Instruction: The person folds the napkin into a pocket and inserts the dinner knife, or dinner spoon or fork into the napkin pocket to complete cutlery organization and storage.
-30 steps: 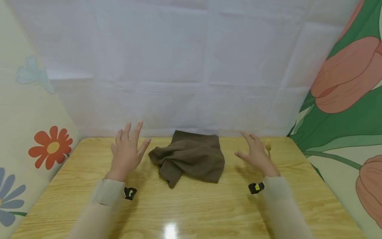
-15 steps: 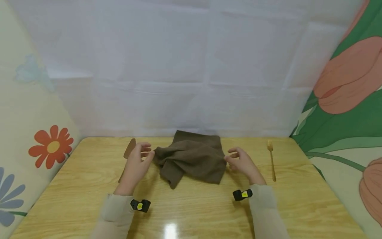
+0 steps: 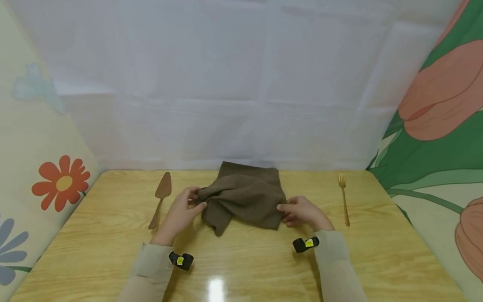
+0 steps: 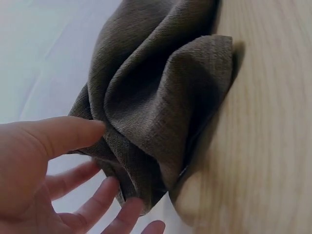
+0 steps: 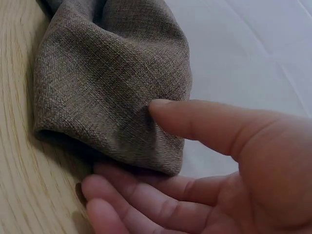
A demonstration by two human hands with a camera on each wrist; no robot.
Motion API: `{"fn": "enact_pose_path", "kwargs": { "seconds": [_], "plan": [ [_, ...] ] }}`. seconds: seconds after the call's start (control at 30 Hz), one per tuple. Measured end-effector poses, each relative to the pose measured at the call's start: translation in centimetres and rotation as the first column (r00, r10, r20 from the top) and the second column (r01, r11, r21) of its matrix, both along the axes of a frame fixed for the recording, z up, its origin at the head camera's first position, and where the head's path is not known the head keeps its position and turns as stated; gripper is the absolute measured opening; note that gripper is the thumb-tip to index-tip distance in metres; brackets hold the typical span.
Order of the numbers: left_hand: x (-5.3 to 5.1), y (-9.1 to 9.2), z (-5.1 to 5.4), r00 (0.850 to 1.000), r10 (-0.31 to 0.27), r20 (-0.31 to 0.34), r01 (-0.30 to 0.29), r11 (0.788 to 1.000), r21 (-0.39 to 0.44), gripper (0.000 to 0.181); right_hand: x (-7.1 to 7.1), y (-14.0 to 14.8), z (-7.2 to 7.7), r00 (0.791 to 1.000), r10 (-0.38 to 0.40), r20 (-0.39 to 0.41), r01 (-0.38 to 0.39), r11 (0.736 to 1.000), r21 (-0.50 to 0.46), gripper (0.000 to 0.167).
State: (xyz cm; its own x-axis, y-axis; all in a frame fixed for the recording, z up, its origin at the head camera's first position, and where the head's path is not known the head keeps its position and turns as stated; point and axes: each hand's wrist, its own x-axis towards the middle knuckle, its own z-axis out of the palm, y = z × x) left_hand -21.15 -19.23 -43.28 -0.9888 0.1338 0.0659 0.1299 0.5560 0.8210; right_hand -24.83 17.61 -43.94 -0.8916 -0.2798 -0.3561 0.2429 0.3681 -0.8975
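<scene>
A crumpled dark brown cloth lies at the back middle of the table. My left hand pinches its left end loosely; in the left wrist view the thumb of that hand lies on the cloth, with the fingers at its lower edge. At the right end, my right hand pinches the cloth's edge. The right wrist view shows that hand with its thumb on top of the cloth and fingers beneath. What is under the folds is hidden.
On the wooden table, a cake server lies left of my left hand and a gold fork lies right of my right hand. A white sheet hangs behind; flower-patterned panels stand on both sides.
Both hands have come inward and down to the cloth and taken hold of its two ends. The cake server and the fork have come into full view. The cloth has barely moved.
</scene>
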Motion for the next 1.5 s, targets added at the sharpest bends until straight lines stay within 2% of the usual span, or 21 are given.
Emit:
{"fn": "enact_pose_path", "kwargs": {
  "seconds": [0.1, 0.23, 0.33, 0.47, 0.57, 0.67, 0.77, 0.83, 0.9, 1.0, 1.07, 1.13, 1.23, 1.33, 1.4, 1.5],
  "plan": [
    [-0.1, 0.0, -0.3, 0.999, -0.021, -0.027, 0.019, 0.998, -0.052, 0.048, -0.1, -0.1, -0.2, 0.999, 0.036, -0.031, -0.037, 0.999, -0.017, 0.024],
    [0.2, 0.2, -0.5, 1.0, -0.023, -0.015, 0.021, 0.994, -0.108, 0.038, -0.2, -0.1, -0.2, 0.996, 0.037, -0.079, -0.039, 0.999, -0.033, 0.02],
    [0.5, 0.4, -0.3, 1.0, -0.006, -0.021, 0.004, 0.993, -0.12, 0.034, -0.2, 0.0, -0.2, 0.994, 0.004, -0.109, -0.01, 0.999, -0.053, 0.021],
    [0.7, 0.6, 0.5, 0.995, 0.011, -0.097, -0.024, 0.99, -0.137, 0.017, -0.3, 0.2, 0.2, 0.987, -0.058, -0.153, 0.039, 0.992, -0.124, 0.017],
    [0.6, 0.5, 1.0, 0.989, 0.006, -0.148, -0.025, 0.991, -0.128, 0.012, -0.3, 0.1, 0.7, 0.976, -0.113, -0.186, 0.075, 0.977, -0.199, 0.009],
    [0.7, 0.5, 1.5, 0.988, -0.007, -0.155, -0.007, 0.996, -0.088, 0.012, -0.4, 0.2, 0.9, 0.962, -0.17, -0.213, 0.108, 0.955, -0.276, 0.006],
    [0.9, 0.5, 1.9, 0.989, -0.023, -0.148, 0.016, 0.999, -0.048, 0.015, -0.5, 0.3, 1.1, 0.952, -0.193, -0.236, 0.099, 0.929, -0.357, 0.019],
    [1.1, 0.5, 2.1, 0.988, -0.037, -0.15, 0.034, 0.999, -0.023, 0.017, -0.4, 0.4, 1.3, 0.953, -0.165, -0.256, 0.055, 0.921, -0.386, 0.035],
    [1.2, 0.5, 2.3, 0.986, -0.056, -0.158, 0.056, 0.998, 0.0, 0.018, -0.3, 0.6, 1.4, 0.956, -0.099, -0.277, -0.011, 0.929, -0.371, 0.058],
    [1.3, 0.6, 2.5, 0.982, -0.09, -0.165, 0.096, 0.995, 0.029, 0.019, -0.1, 0.8, 1.6, 0.951, 0.033, -0.306, -0.132, 0.942, -0.308, 0.085],
    [1.3, 0.6, 2.5, 0.98, -0.105, -0.172, 0.114, 0.993, 0.041, 0.021, 0.0, 0.8, 1.6, 0.945, 0.088, -0.314, -0.175, 0.95, -0.26, 0.094],
    [1.3, 0.5, 2.4, 0.978, -0.105, -0.179, 0.116, 0.992, 0.051, 0.021, 0.0, 0.7, 1.6, 0.941, 0.105, -0.321, -0.188, 0.952, -0.242, 0.096],
    [1.2, 0.2, 2.5, 0.979, -0.076, -0.19, 0.089, 0.994, 0.062, 0.017, -0.1, 0.8, 1.7, 0.936, 0.086, -0.342, -0.166, 0.963, -0.211, 0.092],
    [1.2, -0.1, 2.7, 0.982, -0.06, -0.178, 0.072, 0.996, 0.061, 0.02, -0.1, 1.5, 2.1, 0.928, 0.086, -0.363, -0.17, 0.964, -0.207, 0.088],
    [1.3, -0.3, 2.8, 0.984, -0.089, -0.156, 0.097, 0.994, 0.05, 0.025, 0.0, 2.2, 2.4, 0.921, 0.11, -0.375, -0.193, 0.962, -0.192, 0.084],
    [1.4, -0.6, 3.1, 0.983, -0.171, -0.069, 0.174, 0.984, 0.034, 0.029, 0.4, 3.5, 3.0, 0.913, 0.183, -0.365, -0.248, 0.958, -0.141, 0.079]
  ]
}}
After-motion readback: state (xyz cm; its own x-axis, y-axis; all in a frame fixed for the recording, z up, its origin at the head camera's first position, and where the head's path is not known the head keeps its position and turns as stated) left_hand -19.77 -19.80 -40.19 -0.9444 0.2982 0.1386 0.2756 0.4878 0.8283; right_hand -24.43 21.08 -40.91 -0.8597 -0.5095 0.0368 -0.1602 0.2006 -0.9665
